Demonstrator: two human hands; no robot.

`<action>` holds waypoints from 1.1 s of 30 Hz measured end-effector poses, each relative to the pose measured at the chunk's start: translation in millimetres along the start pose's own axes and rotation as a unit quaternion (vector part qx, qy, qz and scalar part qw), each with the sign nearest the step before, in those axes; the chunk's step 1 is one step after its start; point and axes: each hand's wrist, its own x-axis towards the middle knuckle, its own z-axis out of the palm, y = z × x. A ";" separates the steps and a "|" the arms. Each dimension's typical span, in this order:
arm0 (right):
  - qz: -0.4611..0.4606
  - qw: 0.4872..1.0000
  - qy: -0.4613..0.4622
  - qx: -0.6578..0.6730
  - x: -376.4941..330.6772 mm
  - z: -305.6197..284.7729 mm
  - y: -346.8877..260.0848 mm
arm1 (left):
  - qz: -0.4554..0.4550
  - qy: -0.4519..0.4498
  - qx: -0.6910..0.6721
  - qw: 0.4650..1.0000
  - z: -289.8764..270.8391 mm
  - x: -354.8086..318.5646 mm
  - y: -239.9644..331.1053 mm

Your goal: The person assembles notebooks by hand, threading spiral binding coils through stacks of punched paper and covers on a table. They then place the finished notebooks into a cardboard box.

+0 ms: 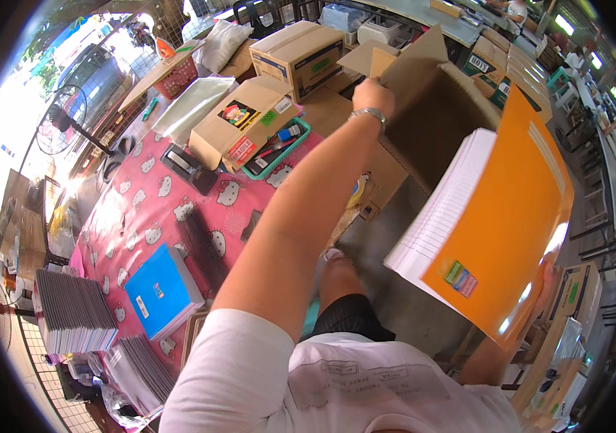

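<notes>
My left hand (371, 94), with a metal band on its wrist, is stretched forward and grips the flap of a large open cardboard box (430, 108). My right hand (547, 278) is mostly hidden under a thick stack of notebooks with orange covers (506, 216), which it holds up tilted at the right, beside the box. The white page edges of the stack face left.
A table with a pink patterned cloth (142, 209) stands at the left, bearing a blue notebook stack (160, 290), grey notebook stacks (70, 310), a teal basket (279, 151) of stationery and a small cardboard box (239, 123). More cartons (301, 50) lie beyond; a fan (59, 128) stands far left.
</notes>
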 end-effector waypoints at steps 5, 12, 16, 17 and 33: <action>0.033 0.999 -0.014 0.021 -8.8 -4.3 6.8 | -0.035 -0.090 0.149 0.984 0.6 65.4 -53.2; 0.031 0.998 0.056 0.006 -11.0 -20.0 -1.8 | 0.000 -0.035 0.069 0.997 9.3 84.0 -117.4; 0.036 0.996 0.074 -0.029 -8.2 -0.4 2.3 | -0.028 0.188 -0.046 0.981 -15.2 89.9 -116.1; 0.043 0.998 0.046 -0.013 -6.5 1.2 4.8 | 0.020 0.215 -0.007 0.976 -30.2 88.2 -115.6; 0.305 0.844 -0.440 -0.033 -99.9 252.4 120.3 | -0.074 0.184 0.405 0.893 -392.6 -496.7 -243.3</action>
